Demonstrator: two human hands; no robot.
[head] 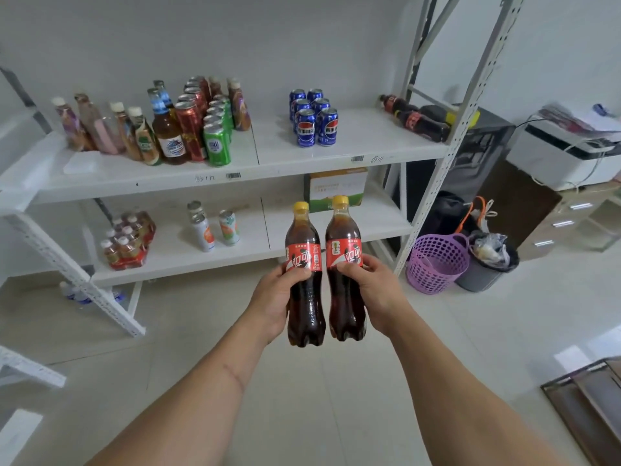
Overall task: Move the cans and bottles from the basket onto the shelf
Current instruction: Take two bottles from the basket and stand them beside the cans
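Each of the hands gripped one dark cola bottle with a red label and yellow cap: the left hand [274, 299] held one bottle [305, 277], the right hand [373, 292] the other [344, 270], both upright, side by side in the air before the white metal shelf [353, 156]. The purple perforated plastic basket [437, 262] stood on the floor to the right. The sensible spot seemed the bare board beside the lying cola bottles [416, 119]; set them down upright, bases flat, clear of the blue cans [314, 117].
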